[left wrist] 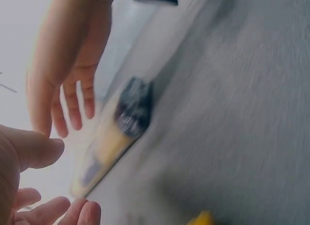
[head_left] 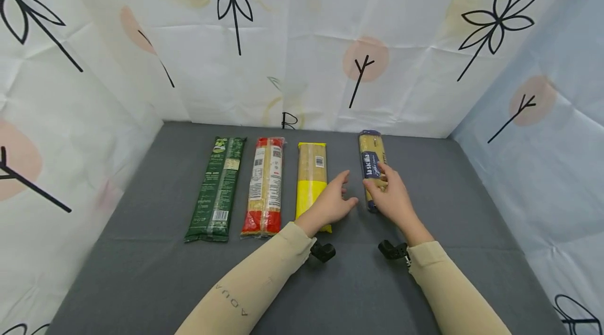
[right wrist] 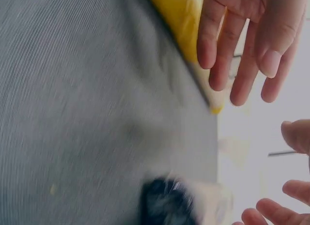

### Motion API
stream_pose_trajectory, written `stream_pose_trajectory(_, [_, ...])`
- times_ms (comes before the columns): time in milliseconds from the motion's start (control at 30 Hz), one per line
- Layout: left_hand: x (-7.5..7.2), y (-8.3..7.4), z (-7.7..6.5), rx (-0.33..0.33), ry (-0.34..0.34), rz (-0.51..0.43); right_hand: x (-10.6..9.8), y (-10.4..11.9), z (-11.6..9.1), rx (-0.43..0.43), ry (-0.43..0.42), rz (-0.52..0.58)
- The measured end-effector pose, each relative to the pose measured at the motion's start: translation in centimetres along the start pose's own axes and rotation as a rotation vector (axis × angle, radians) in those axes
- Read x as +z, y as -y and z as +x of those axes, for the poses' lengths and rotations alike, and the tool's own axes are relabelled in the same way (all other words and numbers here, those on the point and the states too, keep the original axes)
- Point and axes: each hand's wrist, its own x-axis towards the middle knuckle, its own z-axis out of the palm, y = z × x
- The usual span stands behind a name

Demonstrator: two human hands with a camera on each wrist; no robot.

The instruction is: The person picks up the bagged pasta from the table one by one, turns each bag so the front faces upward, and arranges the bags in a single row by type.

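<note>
A spaghetti packet [head_left: 371, 145] with dark blue ends and a blue "la sicilia" label lies on the grey cloth at the right. Above its middle hovers my right hand [head_left: 392, 196], fingers spread and apart from the packet, partly covering it in the head view. My left hand [head_left: 332, 202] is raised between that packet and a yellow pasta packet [head_left: 310, 167], its thumb and fingers apart with nothing held. The left forearm hides the yellow packet's lower corner. In the left wrist view, the blue-ended packet [left wrist: 109, 138] appears blurred beyond both hands.
Left of the yellow packet lie a red-ended pasta packet [head_left: 265, 188] and a dark green pasta packet [head_left: 217, 193], side by side and back labels up. A grey cloth [head_left: 155, 251] covers the table. Patterned white curtains [head_left: 311, 83] enclose its back and sides.
</note>
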Motion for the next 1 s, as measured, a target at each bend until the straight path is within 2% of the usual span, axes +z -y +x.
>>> stream_pose_trajectory(167, [-2.9, 0.4, -1.1, 0.006, -0.052, 0.06, 0.7, 1.4, -0.5, -0.03, 0.023, 0.052])
stream_pose_trajectory(300, [-5.1, 1.3, -1.9, -0.001, -0.107, 0.115, 1.6, 2.3, -0.9, -0.057, 0.051, 0.096])
stream_pose_trajectory(467, [-7.0, 2.7, -2.6, -0.026, -0.173, 0.151, 2.7, 3.3, -1.6, -0.07, 0.102, 0.132])
stream_pose_trajectory(633, [-7.9, 3.7, -3.3, -0.079, -0.167, 0.132, 4.1, 4.1, -2.3, -0.046, 0.158, 0.164])
stream_pose_trajectory(1000, [-8.3, 4.9, -4.2, -0.16, -0.069, 0.1, 6.7, 5.1, -3.1, 0.04, 0.268, 0.165])
